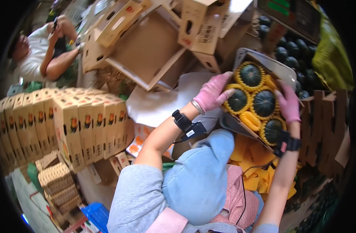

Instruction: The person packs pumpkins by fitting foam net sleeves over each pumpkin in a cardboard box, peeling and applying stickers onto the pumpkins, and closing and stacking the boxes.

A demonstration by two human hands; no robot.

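Note:
A cardboard box (240, 125) at the upper right holds several dark green squashes (264, 103), each wrapped in yellow foam netting (251, 120). My left hand (213, 92), in a pink glove, is at the box's left side, its thumb over the near-left squash and its fingers at the rim. On the right side, my right hand (288, 102), also gloved in pink, presses against the box edge beside the squashes. Under and behind the box shows a grey tray-like surface (280, 66).
Folded cartons (75, 128) stand in rows at left. Open cardboard trays (147, 46) lie at the top. A seated person (46, 50) is at upper left. Loose dark squashes (292, 49) fill the right back. Yellow foam nets (249, 163) lie near my body.

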